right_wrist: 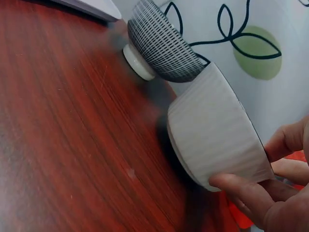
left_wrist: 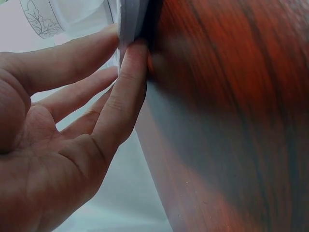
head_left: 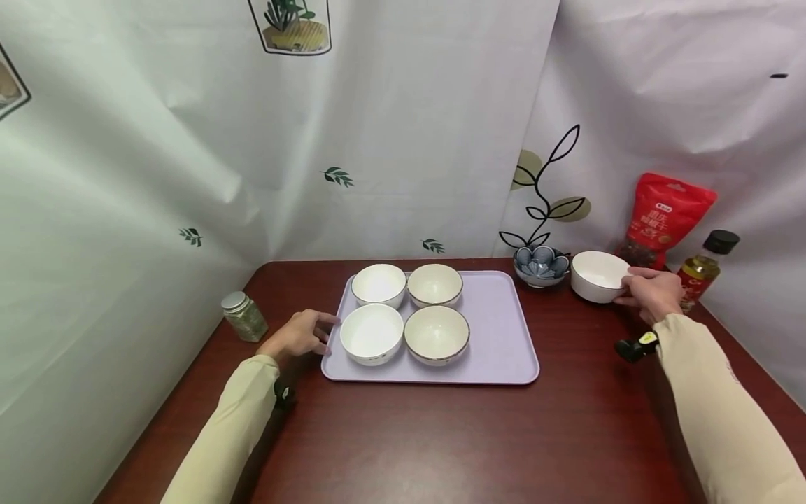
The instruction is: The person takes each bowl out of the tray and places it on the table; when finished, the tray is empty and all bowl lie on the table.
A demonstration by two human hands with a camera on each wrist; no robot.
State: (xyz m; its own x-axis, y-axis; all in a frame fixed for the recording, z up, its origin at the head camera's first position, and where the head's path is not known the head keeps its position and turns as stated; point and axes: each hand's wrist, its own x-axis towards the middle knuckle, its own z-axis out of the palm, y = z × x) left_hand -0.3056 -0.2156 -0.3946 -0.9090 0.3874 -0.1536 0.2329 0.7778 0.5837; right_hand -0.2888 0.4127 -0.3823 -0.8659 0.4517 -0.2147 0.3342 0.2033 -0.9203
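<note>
Held bowl and pinched tray. Well to the right of the tray (head_left: pixel 497 329), a white bowl (right_wrist: pixel 212 130) is gripped at its right side by the fingers of the right hand (head_left: pixel 655 290), set narrowly at rim and lower wall; whether its base is touching the table (head_left: pixel 403 434) cannot be told. The tray's left edge is pinched between thumb and fingers of the left hand (head_left: pixel 302 334). On the tray's left part, four bowls (head_left: pixel 436 336) are grouped closely; its right part is left bare.

Several faults may be anticipated. Just beyond the tray's far right corner, a patterned bowl (right_wrist: pixel 166 48) is placed between tray and white bowl; it could be struck if the white bowl were moved low toward the tray. Because the white bowl is supported from one side only, it could be tipped or let slip by a loosened grip. Farther right of the tray, an oil bottle (head_left: pixel 699 273) and a red packet (head_left: pixel 670 213) might be toppled by a backward swing of the wrist. Were the tray's left edge raised or tugged, the grouped bowls could be slid together and chipped.
</note>
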